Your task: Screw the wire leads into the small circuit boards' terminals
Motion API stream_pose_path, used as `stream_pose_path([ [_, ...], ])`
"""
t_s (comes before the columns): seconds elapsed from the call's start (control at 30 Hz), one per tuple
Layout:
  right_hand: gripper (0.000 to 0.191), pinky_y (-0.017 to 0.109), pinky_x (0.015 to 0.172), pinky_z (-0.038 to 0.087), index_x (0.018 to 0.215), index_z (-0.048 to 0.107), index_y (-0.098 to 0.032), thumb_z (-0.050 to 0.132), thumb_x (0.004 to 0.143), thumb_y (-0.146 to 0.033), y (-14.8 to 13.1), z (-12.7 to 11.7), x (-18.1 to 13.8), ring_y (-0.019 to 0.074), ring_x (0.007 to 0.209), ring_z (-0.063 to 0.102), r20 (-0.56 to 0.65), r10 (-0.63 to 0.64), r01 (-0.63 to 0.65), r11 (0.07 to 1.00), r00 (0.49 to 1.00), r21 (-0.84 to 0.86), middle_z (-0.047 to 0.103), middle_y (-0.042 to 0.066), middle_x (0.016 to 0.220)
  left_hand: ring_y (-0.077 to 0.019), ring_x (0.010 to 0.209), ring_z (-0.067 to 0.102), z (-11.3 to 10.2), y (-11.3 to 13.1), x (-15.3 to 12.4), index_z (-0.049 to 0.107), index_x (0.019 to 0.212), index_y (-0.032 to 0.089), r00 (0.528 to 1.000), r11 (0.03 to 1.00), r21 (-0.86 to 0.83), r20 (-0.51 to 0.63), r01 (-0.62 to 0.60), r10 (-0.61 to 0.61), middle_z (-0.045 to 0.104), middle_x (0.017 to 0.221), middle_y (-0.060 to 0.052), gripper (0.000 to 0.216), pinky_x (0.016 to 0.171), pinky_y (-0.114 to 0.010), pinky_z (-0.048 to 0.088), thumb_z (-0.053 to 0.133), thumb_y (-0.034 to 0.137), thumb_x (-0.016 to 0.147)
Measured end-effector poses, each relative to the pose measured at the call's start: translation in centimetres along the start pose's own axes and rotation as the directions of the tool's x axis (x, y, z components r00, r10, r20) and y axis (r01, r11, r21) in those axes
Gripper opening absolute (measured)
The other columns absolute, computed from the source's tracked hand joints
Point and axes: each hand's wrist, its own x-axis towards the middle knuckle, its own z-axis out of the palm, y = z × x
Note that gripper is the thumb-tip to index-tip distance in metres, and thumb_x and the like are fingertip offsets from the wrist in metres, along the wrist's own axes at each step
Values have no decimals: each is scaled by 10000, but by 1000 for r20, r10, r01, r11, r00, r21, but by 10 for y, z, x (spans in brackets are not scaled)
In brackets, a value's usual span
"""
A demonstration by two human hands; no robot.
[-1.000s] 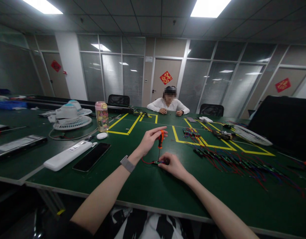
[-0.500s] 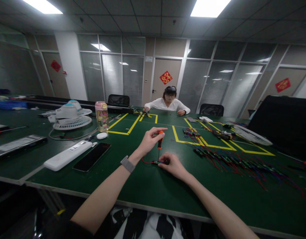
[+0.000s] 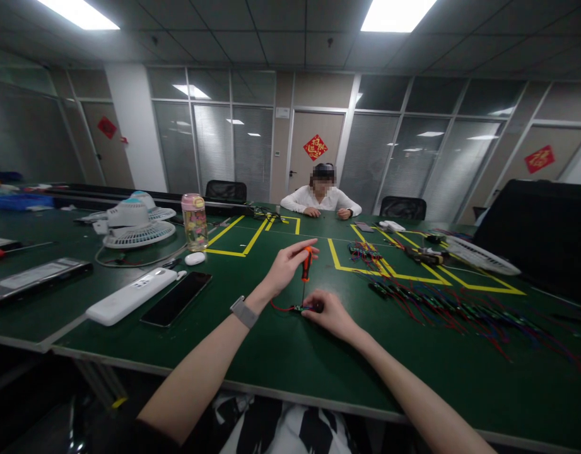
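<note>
My left hand (image 3: 287, 268) is closed on the orange-and-black handle of a screwdriver (image 3: 306, 265), which stands nearly upright. Its thin shaft points down to a small green circuit board (image 3: 298, 308) lying on the table. My right hand (image 3: 328, 313) pinches the board's right end, and its fingers hide part of it. From the board's left end a red wire curls away. Whether the screwdriver tip sits in a screw is too small to tell.
Many wired boards (image 3: 451, 309) lie to the right, by yellow tape rectangles. On the left are a phone (image 3: 176, 299), a white power strip (image 3: 132, 296), a bottle (image 3: 194, 224) and a fan (image 3: 137, 227). Across the table (image 3: 271, 359) sits a person (image 3: 321, 198).
The screwdriver's handle has tilted slightly and my left fingers have shifted on it. My right hand keeps its hold on the board. Across the table, the person's hand has moved inward.
</note>
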Motion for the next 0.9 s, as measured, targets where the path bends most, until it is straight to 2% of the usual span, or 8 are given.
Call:
stream_pose_path([
  [0.13, 102, 233, 622, 412, 790, 683, -137, 702, 691, -125, 3, 2, 1, 126, 658, 535, -4, -6, 6, 1000, 1000, 8, 609, 11, 725, -148, 891, 604, -1, -2, 1, 649, 1151, 178, 998, 993, 112, -54, -26, 32, 641, 1026, -60, 375, 822, -267, 474, 631, 287, 793],
  [0.3, 105, 234, 620, 418, 791, 686, -141, 697, 689, -121, 4, 3, 1, 127, 658, 540, -6, -5, 5, 1000, 1000, 14, 611, 13, 734, -164, 928, 623, -2, -5, 1, 644, 1157, 176, 998, 998, 47, -47, -42, 44, 662, 1008, -73, 343, 859, -300, 482, 564, 296, 846],
  [0.43, 102, 237, 627, 417, 788, 687, -145, 690, 690, -115, 4, 2, 1, 130, 665, 546, -8, -20, 20, 1000, 1000, 12, 621, 13, 727, -180, 932, 619, -1, -5, 0, 707, 1023, 176, 973, 966, 226, -162, -123, 162, 637, 1046, -83, 297, 815, -285, 497, 660, 339, 779],
  [0.6, 105, 235, 619, 416, 782, 685, -147, 702, 680, -125, 6, 3, 2, 127, 652, 538, -18, -16, 16, 1000, 1000, 11, 613, 7, 715, -180, 891, 643, 2, -2, 0, 597, 1218, 150, 999, 999, -1, 4, -43, 43, 658, 997, -94, 398, 819, -330, 512, 530, 330, 869],
  [0.7, 111, 234, 614, 413, 788, 685, -148, 707, 680, -133, 6, 3, 2, 127, 647, 535, -17, -13, 13, 1000, 1000, 6, 612, 7, 717, -150, 836, 609, 2, -2, -1, 658, 1130, 173, 991, 978, 186, -67, -98, 112, 625, 962, -66, 380, 785, -290, 502, 667, 306, 774],
  [0.77, 114, 234, 607, 411, 796, 685, -148, 705, 684, -136, 7, 3, 2, 125, 641, 533, -15, -4, 4, 1000, 1000, 3, 609, 5, 714, -154, 911, 583, 1, -3, -1, 686, 1083, 206, 979, 945, 297, -102, -140, 177, 591, 1028, -63, 339, 816, -274, 487, 686, 303, 758],
  [0.8, 116, 234, 607, 411, 799, 684, -148, 704, 685, -136, 7, 3, 2, 125, 640, 532, -13, -3, 3, 1000, 1000, 3, 607, 4, 712, -162, 963, 576, 1, -3, -1, 679, 1101, 220, 979, 945, 292, -95, -145, 180, 580, 1076, -67, 333, 842, -275, 481, 662, 303, 779],
  [0.9, 123, 237, 618, 417, 808, 682, -151, 704, 687, -140, 8, 3, 2, 126, 654, 535, -7, -10, 11, 1000, 1000, 12, 607, 2, 717, -181, 1009, 601, 1, -4, 0, 602, 1219, 198, 997, 995, 55, -7, -80, 81, 614, 1111, -94, 361, 867, -313, 494, 492, 284, 886],
])
